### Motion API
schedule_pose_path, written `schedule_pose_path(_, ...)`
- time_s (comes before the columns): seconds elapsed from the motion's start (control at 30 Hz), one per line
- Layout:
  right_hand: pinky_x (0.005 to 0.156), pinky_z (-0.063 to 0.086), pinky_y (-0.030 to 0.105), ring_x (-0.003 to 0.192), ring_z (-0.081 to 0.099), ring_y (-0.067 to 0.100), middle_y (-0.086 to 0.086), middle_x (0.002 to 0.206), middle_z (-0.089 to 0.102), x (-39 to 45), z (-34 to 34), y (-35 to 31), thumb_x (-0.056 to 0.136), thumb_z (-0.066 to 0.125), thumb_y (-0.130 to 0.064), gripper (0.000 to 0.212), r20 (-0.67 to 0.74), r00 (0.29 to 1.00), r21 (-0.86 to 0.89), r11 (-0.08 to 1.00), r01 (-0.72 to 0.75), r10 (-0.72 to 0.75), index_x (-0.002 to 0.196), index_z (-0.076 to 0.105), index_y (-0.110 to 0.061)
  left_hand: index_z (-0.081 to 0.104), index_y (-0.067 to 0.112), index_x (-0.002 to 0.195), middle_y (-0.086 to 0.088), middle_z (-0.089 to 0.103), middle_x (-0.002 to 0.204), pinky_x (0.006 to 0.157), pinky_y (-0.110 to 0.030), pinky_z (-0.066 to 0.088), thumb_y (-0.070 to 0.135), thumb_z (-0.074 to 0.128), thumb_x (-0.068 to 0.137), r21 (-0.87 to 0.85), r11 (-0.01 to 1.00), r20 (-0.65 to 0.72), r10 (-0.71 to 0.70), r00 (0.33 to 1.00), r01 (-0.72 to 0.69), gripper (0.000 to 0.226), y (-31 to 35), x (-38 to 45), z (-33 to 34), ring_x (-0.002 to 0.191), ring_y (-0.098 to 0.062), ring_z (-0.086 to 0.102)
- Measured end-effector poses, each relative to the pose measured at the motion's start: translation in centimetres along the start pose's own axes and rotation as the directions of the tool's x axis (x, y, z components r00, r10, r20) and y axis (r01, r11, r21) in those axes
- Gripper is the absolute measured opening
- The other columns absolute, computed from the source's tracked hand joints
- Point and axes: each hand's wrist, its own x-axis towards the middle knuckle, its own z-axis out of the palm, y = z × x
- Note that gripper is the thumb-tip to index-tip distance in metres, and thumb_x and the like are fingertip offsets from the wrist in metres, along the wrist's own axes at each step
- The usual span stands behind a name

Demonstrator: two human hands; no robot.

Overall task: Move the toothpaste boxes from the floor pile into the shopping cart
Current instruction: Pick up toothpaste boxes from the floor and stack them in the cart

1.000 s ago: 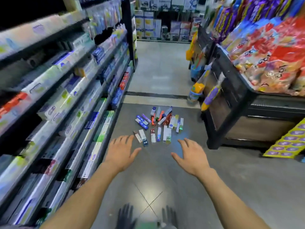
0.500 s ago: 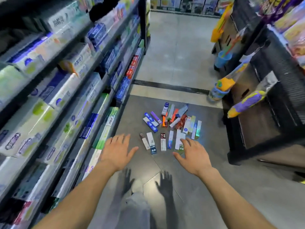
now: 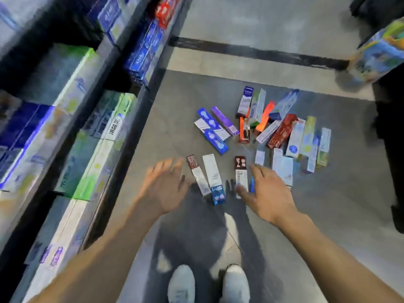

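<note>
Motion blur throughout; no brand name or number resolves cleanly on any toothpaste box (image 3: pixel 260 132) of the floor pile. White-and-brown box (image 3: pixel 241 174) near the pile's near edge carries a vertical line of dark characters on its white half and white marks on its brown end, none legible. Shelf box (image 3: pixel 113 125) on the shelving at the floor's left edge shows dark vertical characters, also too smeared to read.
</note>
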Motion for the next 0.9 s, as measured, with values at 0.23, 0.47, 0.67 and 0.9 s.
schedule_pose_path(0.23, 0.105, 0.041, 0.041, 0.132, 0.044, 0.033, 0.013, 0.146, 0.045, 13.2, 18.4, 2.9, 0.097, 0.048, -0.056, 0.069, -0.019, 0.999, 0.013, 0.999, 0.048, -0.048, 0.146, 0.037, -0.009, 0.034, 0.017, 0.151, -0.009, 0.039, 0.155, 0.111, -0.043, 0.032, 0.072, 0.005, 0.081, -0.044, 0.999, -0.054, 0.001, 0.999, -0.003, 0.094, -2.5, 10.4, 19.3, 0.139, -0.031, 0.040)
schedule_pose_path(0.47, 0.098, 0.044, 0.042, 0.126, 0.048, 0.034, 0.015, 0.135, 0.051, 19.4, 25.0, 2.5, 0.097, 0.051, -0.052, 0.059, -0.059, 0.998, 0.066, 0.998, 0.021, -0.017, 0.139, 0.044, -0.010, 0.044, 0.015, 0.143, -0.010, 0.050, 0.146, 0.104, -0.046, 0.038, 0.070, 0.014, 0.089, -0.097, 0.995, -0.164, 0.004, 0.987, -0.020, 0.083, -5.6, 15.2, 26.3, 0.129, -0.034, 0.049)
schedule_pose_path(0.67, 0.087, 0.054, 0.046, 0.106, 0.062, 0.032, 0.012, 0.118, 0.065, 20.4, 26.4, 1.5, 0.084, 0.057, -0.068, 0.066, 0.002, 0.992, 0.289, 0.950, -0.118, 0.122, 0.117, 0.056, -0.011, 0.040, 0.019, 0.145, -0.005, 0.047, 0.148, 0.106, -0.043, 0.035, 0.072, 0.013, 0.091, -0.144, 0.990, -0.151, -0.019, 0.988, -0.003, 0.080, -5.4, 15.1, 26.6, 0.133, -0.029, 0.045)
schedule_pose_path(0.9, 0.070, 0.049, 0.038, 0.092, 0.062, 0.032, 0.013, 0.104, 0.063, 19.7, 26.9, 0.7, 0.080, 0.065, -0.059, 0.062, -0.003, 0.980, 0.314, 0.931, -0.186, 0.197, 0.107, 0.052, -0.005, 0.045, 0.025, 0.140, 0.000, 0.053, 0.135, 0.106, -0.039, 0.040, 0.066, 0.042, 0.094, -0.587, 0.793, -0.055, -0.244, 0.968, 0.166, 0.062, -0.5, 14.9, 27.5, 0.128, -0.023, 0.047)
